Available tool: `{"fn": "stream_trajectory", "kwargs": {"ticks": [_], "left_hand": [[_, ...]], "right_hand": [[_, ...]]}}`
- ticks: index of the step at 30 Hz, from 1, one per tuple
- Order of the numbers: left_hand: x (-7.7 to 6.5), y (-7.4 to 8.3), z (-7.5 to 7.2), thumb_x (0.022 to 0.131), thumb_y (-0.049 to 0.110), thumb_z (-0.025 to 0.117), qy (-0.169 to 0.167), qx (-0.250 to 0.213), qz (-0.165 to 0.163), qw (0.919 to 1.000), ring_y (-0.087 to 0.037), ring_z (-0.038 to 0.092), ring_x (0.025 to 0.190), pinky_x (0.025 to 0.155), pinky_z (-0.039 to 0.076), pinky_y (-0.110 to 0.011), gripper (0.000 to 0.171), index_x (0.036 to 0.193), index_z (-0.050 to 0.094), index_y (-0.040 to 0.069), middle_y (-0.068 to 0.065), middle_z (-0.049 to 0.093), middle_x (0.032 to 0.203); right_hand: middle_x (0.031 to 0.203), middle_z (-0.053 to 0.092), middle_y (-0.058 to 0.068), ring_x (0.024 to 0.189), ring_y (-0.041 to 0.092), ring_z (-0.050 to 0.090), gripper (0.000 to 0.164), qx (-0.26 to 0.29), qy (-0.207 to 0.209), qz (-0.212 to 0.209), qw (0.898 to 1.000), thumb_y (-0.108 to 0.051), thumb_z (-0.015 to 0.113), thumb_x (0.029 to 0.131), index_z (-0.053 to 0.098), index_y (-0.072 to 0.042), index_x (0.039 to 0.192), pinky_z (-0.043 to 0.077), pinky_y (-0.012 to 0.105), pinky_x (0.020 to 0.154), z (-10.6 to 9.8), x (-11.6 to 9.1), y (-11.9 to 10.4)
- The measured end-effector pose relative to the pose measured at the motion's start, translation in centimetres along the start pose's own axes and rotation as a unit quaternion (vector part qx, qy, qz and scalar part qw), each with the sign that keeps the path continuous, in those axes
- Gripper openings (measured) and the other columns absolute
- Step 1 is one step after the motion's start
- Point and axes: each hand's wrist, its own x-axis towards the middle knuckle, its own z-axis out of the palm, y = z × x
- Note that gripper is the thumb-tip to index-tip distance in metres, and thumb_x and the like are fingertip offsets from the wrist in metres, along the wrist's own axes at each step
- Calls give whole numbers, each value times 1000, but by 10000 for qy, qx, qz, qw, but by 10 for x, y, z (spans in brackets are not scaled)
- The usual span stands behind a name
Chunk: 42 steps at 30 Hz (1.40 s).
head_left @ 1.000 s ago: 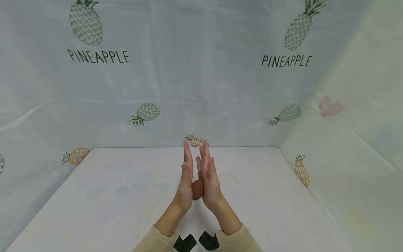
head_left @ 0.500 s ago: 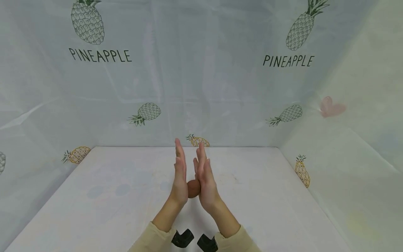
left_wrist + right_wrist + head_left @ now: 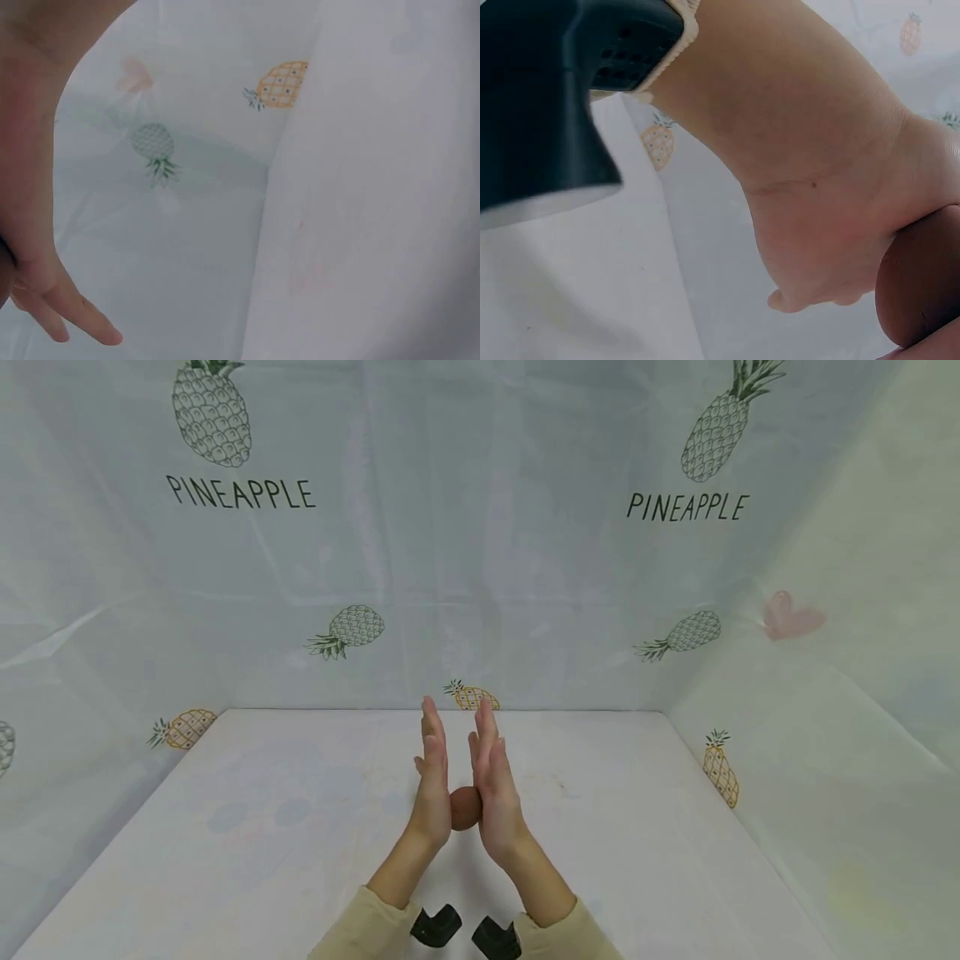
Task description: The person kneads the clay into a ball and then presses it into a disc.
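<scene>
In the head view the ball point(image 3: 466, 809), slightly right of where it was half a second ago, sits pressed between the palms of the left hand point(image 3: 432, 789) and right hand point(image 3: 498, 797), fingers straight; the left wrist view shows extended fingers; the right wrist view, the ball against a palm.

The ball point(image 3: 466, 808) is brown, the pale sheet point(image 3: 480, 552) pineapple-printed
</scene>
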Motion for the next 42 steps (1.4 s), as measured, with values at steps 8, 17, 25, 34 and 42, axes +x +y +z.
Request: {"fn": "stream_trajectory", "kwargs": {"ticks": [8, 17, 25, 34, 42], "left_hand": [[-7, -2, 10, 109, 61, 6, -245, -55, -79, 9997, -18, -23, 161, 118, -28, -66, 68, 169, -14, 35, 11, -20, 176], [-13, -3, 19, 112, 51, 5, -598, -61, 36, 9982, -16, -22, 162, 120, -24, -67, 63, 169, -15, 34, 9, -19, 177], [-15, 4, 21, 109, 61, 2, -951, -451, -15, 9944, -15, -24, 160, 119, -22, -70, 64, 167, -17, 41, 20, -22, 173], [-18, 15, 25, 111, 56, 3, -1016, -781, 56, 9917, -11, -23, 160, 123, -19, -67, 63, 168, -16, 38, 21, -19, 174], [-18, 22, 23, 110, 57, 3, -851, -775, 284, 9929, -9, -21, 160, 125, -18, -64, 65, 169, -14, 34, 18, -18, 175]], "right_hand": [[177, -7, -11, 164, 29, -6, 63, 50, 196, 67, 9998, -55, 4, 112, -6, -36, 171, -10, 59, 129, -4, -1, -4], [177, -7, -10, 164, 32, -7, 63, 178, 323, 136, 9992, -58, 4, 111, -5, -41, 170, -12, 63, 127, -11, 0, -5], [177, -3, -10, 164, 30, -4, 64, 252, 445, 150, 9986, -61, 6, 111, -4, -41, 170, -9, 61, 129, -14, 1, -5], [177, -1, -9, 165, 28, -2, 63, 227, 670, 226, 9972, -59, 6, 112, -3, -39, 171, -7, 61, 129, -18, 2, -4], [177, -6, -9, 164, 27, -3, 65, 244, 377, 245, 9987, -61, 6, 112, -6, -37, 171, -7, 55, 131, -17, 4, -1]]}}
